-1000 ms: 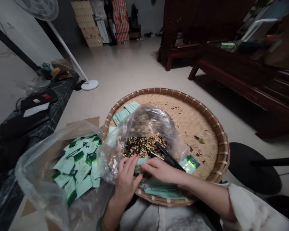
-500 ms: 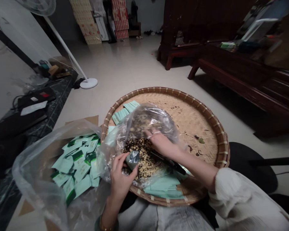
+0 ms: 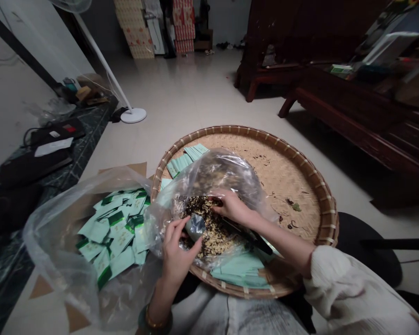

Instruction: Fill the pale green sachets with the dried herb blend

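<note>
My left hand [image 3: 179, 249] holds a small pale-green sachet [image 3: 196, 225] by its sides, its silvery foil inside showing at the gaping top. Below it, a clear plastic bag [image 3: 226, 163] lies open, with a loose dried mix [image 3: 212, 244] of dark bits and pale yellow flakes inside. Within the bag's mouth, my right hand [image 3: 230, 207] has its fingers curled together over the mix, with dark bits at the fingertips. A long black tool [image 3: 261, 244] lies under my right wrist, partly hidden. Flat green sachets [image 3: 239, 270] are stacked at the near rim.
The round woven bamboo tray [image 3: 300, 167] carries the bag, more sachets [image 3: 179, 165] and scattered dark bits. To its left, a big plastic bag [image 3: 52, 274] holds many green sachets. A fan stand [image 3: 133, 115], a black round base [image 3: 366, 251] and dark wooden furniture [image 3: 349, 116] stand around.
My right hand has drawn back a little from deeper inside the bag, and its fingers show more clearly. My left hand keeps the sachet in place. The view has shifted slightly.
</note>
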`<move>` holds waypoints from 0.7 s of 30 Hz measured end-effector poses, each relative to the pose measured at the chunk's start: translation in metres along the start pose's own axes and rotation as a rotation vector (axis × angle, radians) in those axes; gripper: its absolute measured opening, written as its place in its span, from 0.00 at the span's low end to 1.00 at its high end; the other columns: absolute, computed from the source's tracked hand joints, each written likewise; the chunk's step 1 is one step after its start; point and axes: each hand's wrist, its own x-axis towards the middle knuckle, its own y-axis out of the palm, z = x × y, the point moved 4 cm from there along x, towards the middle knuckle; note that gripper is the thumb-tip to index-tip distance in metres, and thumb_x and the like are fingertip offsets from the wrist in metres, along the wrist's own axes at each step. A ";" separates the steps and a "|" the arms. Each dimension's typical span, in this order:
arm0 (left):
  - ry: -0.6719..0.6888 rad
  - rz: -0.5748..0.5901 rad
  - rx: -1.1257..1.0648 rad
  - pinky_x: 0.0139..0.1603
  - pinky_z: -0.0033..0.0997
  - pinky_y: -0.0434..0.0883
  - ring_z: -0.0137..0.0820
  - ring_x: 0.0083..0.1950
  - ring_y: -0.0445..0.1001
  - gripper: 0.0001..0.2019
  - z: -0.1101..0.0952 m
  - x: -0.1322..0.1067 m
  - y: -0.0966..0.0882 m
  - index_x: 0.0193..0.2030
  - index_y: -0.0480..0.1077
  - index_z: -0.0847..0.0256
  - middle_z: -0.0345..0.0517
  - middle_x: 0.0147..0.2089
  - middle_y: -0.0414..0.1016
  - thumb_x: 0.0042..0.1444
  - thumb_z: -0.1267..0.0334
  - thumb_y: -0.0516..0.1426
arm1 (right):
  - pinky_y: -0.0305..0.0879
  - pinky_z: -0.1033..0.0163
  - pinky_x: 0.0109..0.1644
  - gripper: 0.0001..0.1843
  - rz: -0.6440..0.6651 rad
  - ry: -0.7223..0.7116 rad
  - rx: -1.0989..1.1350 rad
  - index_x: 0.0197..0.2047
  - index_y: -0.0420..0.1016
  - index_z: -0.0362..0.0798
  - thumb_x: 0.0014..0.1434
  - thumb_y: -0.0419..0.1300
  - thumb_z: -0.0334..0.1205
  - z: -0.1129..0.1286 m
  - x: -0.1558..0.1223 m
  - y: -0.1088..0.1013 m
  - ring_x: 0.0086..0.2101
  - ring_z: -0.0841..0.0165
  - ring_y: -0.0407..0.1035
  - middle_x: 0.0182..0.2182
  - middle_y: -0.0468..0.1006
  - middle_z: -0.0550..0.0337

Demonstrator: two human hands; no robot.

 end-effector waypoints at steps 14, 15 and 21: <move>-0.003 0.035 0.017 0.35 0.31 0.75 0.34 0.42 0.72 0.22 -0.011 0.008 0.003 0.54 0.68 0.57 0.48 0.46 0.68 0.51 0.66 0.60 | 0.68 0.62 0.43 0.08 0.055 0.177 0.463 0.36 0.78 0.48 0.49 0.65 0.33 0.045 -0.015 -0.037 0.35 0.69 0.73 0.34 0.80 0.62; -0.005 0.039 0.017 0.35 0.31 0.75 0.34 0.42 0.72 0.22 -0.012 0.008 0.004 0.54 0.68 0.57 0.48 0.46 0.68 0.50 0.66 0.60 | 0.68 0.62 0.42 0.08 0.030 0.166 0.457 0.36 0.78 0.48 0.50 0.65 0.34 0.050 -0.015 -0.039 0.35 0.69 0.73 0.34 0.80 0.62; -0.016 -0.007 0.010 0.34 0.31 0.75 0.34 0.42 0.72 0.23 -0.019 0.011 0.011 0.55 0.67 0.58 0.48 0.46 0.68 0.49 0.68 0.60 | 0.69 0.59 0.45 0.08 -0.101 0.004 0.289 0.39 0.78 0.49 0.53 0.64 0.33 0.085 -0.017 -0.042 0.39 0.66 0.74 0.37 0.81 0.60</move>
